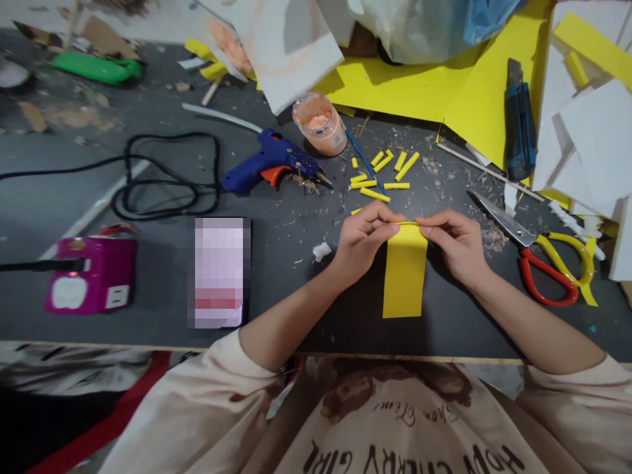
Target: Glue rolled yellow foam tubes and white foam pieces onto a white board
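Head camera, across the dark grey tabletop (160, 289) from its left side: a long green object (96, 68) lies among scraps near the far edge, and nearer stands a magenta, box-shaped power adapter (93, 276) with a black plug in it. Next comes a loosely looped black cord (170, 184), then a black-edged phone (220, 273) lying flat, its screen blurred out. Beyond the phone rests a blue glue gun (269, 158) with an orange-red trigger, its nozzle pointing right, just short of a clear jar (320, 128) of peach-coloured stuff.

The left hand (363, 237) is closed to a pinch, thumb against fingers, on the far left corner of a flat yellow rectangular paper strip (405, 273). Small yellow rolled tubes (375, 195) lie scattered just past the hands, around a thin blue stick (364, 160). The strip extends toward the person's body, its far edge turned into a narrow fold or roll. The right hand (457, 243) pinches the far right corner likewise.

Farther right are a dark blue-and-black box cutter (520, 125), metal scissors (526, 240) with one red and one yellow handle, parted slightly, and white sheets (590, 141).
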Tool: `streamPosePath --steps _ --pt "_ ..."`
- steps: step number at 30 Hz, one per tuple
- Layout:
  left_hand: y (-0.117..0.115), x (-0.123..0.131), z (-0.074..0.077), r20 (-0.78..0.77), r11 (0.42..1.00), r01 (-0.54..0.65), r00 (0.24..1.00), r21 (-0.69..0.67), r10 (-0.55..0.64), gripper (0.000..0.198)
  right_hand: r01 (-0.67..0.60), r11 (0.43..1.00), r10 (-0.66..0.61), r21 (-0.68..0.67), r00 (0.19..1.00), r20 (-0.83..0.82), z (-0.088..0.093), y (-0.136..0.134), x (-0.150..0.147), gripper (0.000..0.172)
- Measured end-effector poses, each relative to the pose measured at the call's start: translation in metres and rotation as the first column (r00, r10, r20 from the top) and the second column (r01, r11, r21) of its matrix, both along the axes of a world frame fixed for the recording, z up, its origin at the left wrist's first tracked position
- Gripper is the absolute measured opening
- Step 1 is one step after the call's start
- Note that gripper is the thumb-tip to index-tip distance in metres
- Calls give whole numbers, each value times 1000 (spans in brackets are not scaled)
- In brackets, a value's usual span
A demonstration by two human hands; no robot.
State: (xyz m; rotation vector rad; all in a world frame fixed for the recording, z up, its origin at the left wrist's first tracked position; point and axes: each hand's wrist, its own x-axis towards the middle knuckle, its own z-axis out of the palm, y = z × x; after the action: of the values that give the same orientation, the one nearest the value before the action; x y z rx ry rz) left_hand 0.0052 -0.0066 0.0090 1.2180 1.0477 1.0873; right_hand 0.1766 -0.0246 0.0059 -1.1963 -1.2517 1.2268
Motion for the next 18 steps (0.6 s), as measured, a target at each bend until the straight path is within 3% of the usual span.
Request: streamPosePath --steps 2,5,8,13,16,18 --pt "4 -2 0 62 999 -29 998 -39 31 5 22 999 -23 -27 999 -35 -4 2 3 10" --pt "10 -6 0 167 991 -124 977 -46 130 7 148 987 -153 -62 983 -103 -8 7 9 10" --pt "10 -7 1 164 984 -179 970 -7 178 5 169 986 -167 12 983 -78 -7 10 11 12" --pt "1 -4 2 -94 986 33 995 164 -18 20 63 983 -86 171 987 133 1 1 4 16" --pt "-2 -4 2 -305 954 178 947 242 -99 28 5 976 -56 217 972 228 4 -4 1 17" --pt "-2 -3 1 -363 944 207 926 257 -104 29 -26 969 -42 246 962 268 4 -6 0 18"
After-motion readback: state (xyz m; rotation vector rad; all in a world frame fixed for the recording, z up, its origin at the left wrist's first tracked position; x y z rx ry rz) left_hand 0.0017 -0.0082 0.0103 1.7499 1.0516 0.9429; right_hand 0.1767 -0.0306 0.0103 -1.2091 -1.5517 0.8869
